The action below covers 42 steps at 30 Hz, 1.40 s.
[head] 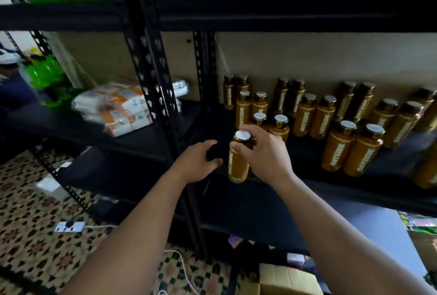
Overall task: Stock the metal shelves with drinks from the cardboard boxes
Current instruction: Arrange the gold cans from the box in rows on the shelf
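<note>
- Restocking under way: a person's right hand [264, 152] pinches a golden-brown bottle [238, 167] just under its pale cap, fingers and thumb curled round the neck. The bottle is upright just right of the shelving's front post [151, 77], at the front lip of the metal shelf [331, 191]. Whether its base already rests there cannot be told.
- The left hand [197, 160] hovers between the post and the bottle, fingers loosely curled and gripping nothing that shows (the space under them is dark).
- Right of the post and further back, stocked bottles [331, 119] stand in paired files running to the rear wall. The file nearest the post ends just behind the gripped bottle.
- The step in hand looks like seating this bottle at the front of that file. It would go best lowered straight down, base flat, beside its neighbours without knocking them.
- A grip this high leaves the base free to swing, so the left hand could steady the body. Release should wait until the bottle stands alone.
- Set too far forward, it may tip off the lip.
- A cardboard box [283, 278] sits low and right of the post.
</note>
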Motion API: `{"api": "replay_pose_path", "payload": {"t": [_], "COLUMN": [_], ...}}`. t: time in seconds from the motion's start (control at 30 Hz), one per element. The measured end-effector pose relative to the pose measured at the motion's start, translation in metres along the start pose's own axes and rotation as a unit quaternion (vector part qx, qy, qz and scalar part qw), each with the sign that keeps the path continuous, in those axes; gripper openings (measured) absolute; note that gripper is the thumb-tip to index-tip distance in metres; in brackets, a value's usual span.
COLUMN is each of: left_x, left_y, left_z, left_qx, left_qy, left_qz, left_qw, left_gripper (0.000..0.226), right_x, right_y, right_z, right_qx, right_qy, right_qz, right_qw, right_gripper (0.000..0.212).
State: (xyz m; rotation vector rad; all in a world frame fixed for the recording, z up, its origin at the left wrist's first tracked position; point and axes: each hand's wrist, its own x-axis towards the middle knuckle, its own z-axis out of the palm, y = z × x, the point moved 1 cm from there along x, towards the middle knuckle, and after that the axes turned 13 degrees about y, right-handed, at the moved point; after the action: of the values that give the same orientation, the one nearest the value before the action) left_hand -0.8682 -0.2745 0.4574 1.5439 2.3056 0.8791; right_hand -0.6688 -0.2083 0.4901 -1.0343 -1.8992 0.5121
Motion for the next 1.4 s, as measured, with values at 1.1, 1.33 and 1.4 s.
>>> {"api": "replay_pose_path", "payload": {"t": [1.1, 1.33, 1.4], "left_x": [0.083, 0.076, 0.074], "left_y": [-0.037, -0.046, -0.049], "left_z": [0.060, 0.059, 0.057], "left_qx": [-0.263, -0.254, -0.250], "left_qy": [0.086, 0.157, 0.164], "left_qz": [0.023, 0.017, 0.025], "left_qw": [0.961, 0.954, 0.954], "left_gripper": [0.064, 0.063, 0.062], "right_x": [0.076, 0.048, 0.043], "right_y": [0.008, 0.031, 0.039], "right_z": [0.089, 0.102, 0.106], "right_qx": [-0.052, -0.042, -0.046], "right_qy": [-0.030, -0.051, -0.058], "right_qz": [0.021, 0.047, 0.055], "right_qw": [0.998, 0.997, 0.996], "right_gripper": [0.061, 0.073, 0.070]}}
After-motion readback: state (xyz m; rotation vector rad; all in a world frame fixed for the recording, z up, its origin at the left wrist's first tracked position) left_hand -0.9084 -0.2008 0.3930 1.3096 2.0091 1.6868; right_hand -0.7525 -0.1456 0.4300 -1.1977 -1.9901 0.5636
